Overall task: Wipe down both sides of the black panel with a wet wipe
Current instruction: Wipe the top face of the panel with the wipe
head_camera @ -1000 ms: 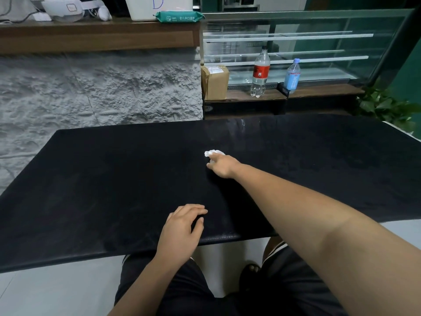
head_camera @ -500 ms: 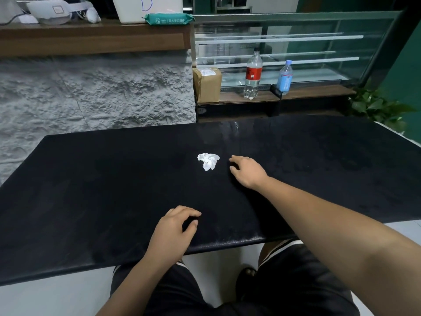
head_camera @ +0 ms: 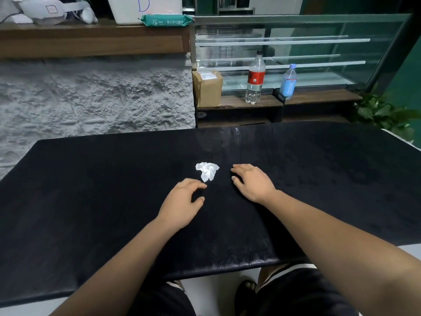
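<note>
The big black panel (head_camera: 91,201) lies flat in front of me and fills most of the view. A crumpled white wet wipe (head_camera: 207,171) lies loose near its middle, with nothing holding it. My left hand (head_camera: 182,201) hovers just below and left of the wipe, fingers loosely curved and empty, fingertips close to it. My right hand (head_camera: 252,182) rests palm down on the panel to the right of the wipe, fingers relaxed and a small gap away from it.
A rough grey stone wall (head_camera: 91,94) rises behind the panel. A green wet-wipe pack (head_camera: 167,20) lies on the wooden counter above. A cardboard box (head_camera: 208,87) and two plastic bottles (head_camera: 255,78) stand before a glass display case. A plant (head_camera: 385,115) is at right.
My right hand let go of the wipe and moved right of it. My left hand moved from the panel's near edge forward toward the wipe.
</note>
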A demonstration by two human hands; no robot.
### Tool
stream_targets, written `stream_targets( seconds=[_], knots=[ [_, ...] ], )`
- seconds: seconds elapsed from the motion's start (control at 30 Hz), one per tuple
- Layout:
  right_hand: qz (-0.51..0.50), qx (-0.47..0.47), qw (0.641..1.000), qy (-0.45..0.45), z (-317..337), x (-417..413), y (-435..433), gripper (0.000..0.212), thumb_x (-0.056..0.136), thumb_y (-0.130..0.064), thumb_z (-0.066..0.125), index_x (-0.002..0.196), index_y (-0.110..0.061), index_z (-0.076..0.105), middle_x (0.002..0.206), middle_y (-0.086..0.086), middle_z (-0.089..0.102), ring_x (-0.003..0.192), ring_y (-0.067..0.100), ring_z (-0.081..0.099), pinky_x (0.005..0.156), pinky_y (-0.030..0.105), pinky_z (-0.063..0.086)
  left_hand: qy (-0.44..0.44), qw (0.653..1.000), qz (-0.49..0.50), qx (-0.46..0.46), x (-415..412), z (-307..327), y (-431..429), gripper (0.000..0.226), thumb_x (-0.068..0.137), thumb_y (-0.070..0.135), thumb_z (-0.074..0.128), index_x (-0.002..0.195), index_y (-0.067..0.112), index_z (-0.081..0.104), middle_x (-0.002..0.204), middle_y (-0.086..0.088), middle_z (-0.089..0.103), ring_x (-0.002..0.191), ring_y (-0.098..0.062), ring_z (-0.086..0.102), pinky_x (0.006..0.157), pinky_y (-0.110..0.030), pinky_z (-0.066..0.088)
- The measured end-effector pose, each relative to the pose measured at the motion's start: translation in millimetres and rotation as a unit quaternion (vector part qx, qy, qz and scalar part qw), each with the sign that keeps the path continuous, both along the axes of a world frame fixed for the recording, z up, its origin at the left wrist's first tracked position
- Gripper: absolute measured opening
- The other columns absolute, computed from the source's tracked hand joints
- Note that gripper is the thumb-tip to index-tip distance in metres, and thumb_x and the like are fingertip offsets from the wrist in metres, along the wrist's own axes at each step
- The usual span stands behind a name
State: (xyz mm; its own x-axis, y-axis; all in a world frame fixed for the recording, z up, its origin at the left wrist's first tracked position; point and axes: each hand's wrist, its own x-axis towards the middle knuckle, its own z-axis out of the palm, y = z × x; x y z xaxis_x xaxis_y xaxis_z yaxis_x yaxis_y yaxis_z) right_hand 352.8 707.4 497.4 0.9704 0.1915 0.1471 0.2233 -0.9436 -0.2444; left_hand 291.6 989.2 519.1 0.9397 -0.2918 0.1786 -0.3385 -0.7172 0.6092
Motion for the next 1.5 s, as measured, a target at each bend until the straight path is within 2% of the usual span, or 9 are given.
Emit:
stream_targets(
  seconds=[0.27,0.43,0.57,0.83,1.03,1.1,1.2,1.3,1.5],
  knots=[
    [0.014,-0.003,1.000,-0.021,-10.4,7.2,-3.2,0.050,0.108,-0.047,0.037,0.150,-0.027,0.055,0.160,-0.013,0.046,0.149,0.008,0.037,0.120,0.031,0.028,-0.057,0.989,-0.033,0.129,69.6,-7.0,-20.7,0.041,0.107,0.030,0.056,0.148,0.040,0.058,0.165,0.012,0.036,0.153,-0.013,0.029,0.117,-0.041,0.035],
    [0.016,-0.009,0.999,-0.037,-12.6,5.9,0.1,0.048,0.111,-0.044,0.033,0.150,-0.026,0.054,0.160,-0.011,0.046,0.149,0.009,0.037,0.120,0.029,0.028,-0.089,0.978,-0.076,0.172,98.5,-15.9,-25.7,0.032,0.110,0.030,0.050,0.136,0.036,0.068,0.151,0.017,0.053,0.144,-0.014,0.043,0.111,-0.037,0.041],
    [0.013,-0.005,0.999,-0.036,-14.3,4.8,-1.1,0.051,0.112,-0.047,0.029,0.153,-0.027,0.051,0.162,-0.011,0.043,0.151,0.007,0.034,0.122,0.027,0.024,-0.081,0.983,-0.069,0.149,113.1,-19.5,-30.5,0.032,0.110,0.030,0.053,0.136,0.035,0.070,0.145,0.018,0.060,0.132,-0.013,0.052,0.108,-0.028,0.044],
    [0.008,0.011,0.999,-0.035,-15.3,4.3,-1.8,0.052,0.111,-0.049,0.026,0.153,-0.029,0.050,0.162,-0.016,0.042,0.152,0.002,0.030,0.123,0.024,0.022,-0.060,0.979,-0.114,0.159,138.3,-17.2,-28.2,0.033,0.111,0.017,0.048,0.137,0.025,0.066,0.134,0.012,0.066,0.124,-0.021,0.057,0.105,-0.038,0.048],
    [0.001,0.027,0.999,-0.032,-13.8,6.2,-2.1,0.049,0.111,-0.047,0.029,0.152,-0.031,0.053,0.161,-0.019,0.043,0.151,-0.001,0.031,0.124,0.025,0.024,-0.071,0.983,-0.058,0.159,179.2,-14.8,-9.1,0.043,0.102,0.004,0.058,0.135,0.028,0.071,0.139,0.008,0.065,0.125,-0.017,0.061,0.110,-0.030,0.047],
    [-0.001,0.031,0.999,-0.031,-14.0,6.6,-2.2,0.049,0.111,-0.048,0.030,0.151,-0.032,0.053,0.160,-0.020,0.043,0.151,-0.001,0.031,0.124,0.025,0.024,-0.073,0.988,-0.033,0.128,190.0,-12.4,-3.5,0.038,0.100,0.002,0.062,0.125,0.026,0.077,0.126,0.008,0.068,0.114,-0.017,0.067,0.102,-0.026,0.051],
    [-0.005,0.038,0.999,-0.031,-14.0,7.0,-2.4,0.048,0.111,-0.048,0.031,0.150,-0.032,0.054,0.160,-0.020,0.044,0.150,-0.002,0.032,0.123,0.025,0.025,-0.063,0.994,-0.001,0.090,201.4,-8.3,0.8,0.028,0.102,0.010,0.065,0.117,0.028,0.079,0.110,0.011,0.070,0.102,-0.015,0.070,0.092,-0.027,0.054],
    [-0.006,0.040,0.999,-0.030,-14.5,7.8,-2.4,0.048,0.111,-0.048,0.031,0.150,-0.033,0.054,0.159,-0.020,0.044,0.150,-0.002,0.031,0.123,0.024,0.025,-0.039,0.996,0.044,0.066,206.6,-8.7,-2.7,0.026,0.101,0.017,0.069,0.122,0.031,0.076,0.110,0.009,0.073,0.104,-0.017,0.069,0.093,-0.036,0.056],
    [-0.009,0.036,0.999,-0.035,-15.1,7.9,-1.0,0.049,0.111,-0.049,0.029,0.149,-0.033,0.054,0.159,-0.021,0.045,0.150,-0.003,0.032,0.122,0.023,0.025,-0.019,0.998,0.042,0.030,199.2,-14.2,-18.2,0.021,0.099,0.021,0.071,0.113,0.035,0.079,0.107,0.013,0.075,0.100,-0.011,0.070,0.092,-0.033,0.056]
  ],
)
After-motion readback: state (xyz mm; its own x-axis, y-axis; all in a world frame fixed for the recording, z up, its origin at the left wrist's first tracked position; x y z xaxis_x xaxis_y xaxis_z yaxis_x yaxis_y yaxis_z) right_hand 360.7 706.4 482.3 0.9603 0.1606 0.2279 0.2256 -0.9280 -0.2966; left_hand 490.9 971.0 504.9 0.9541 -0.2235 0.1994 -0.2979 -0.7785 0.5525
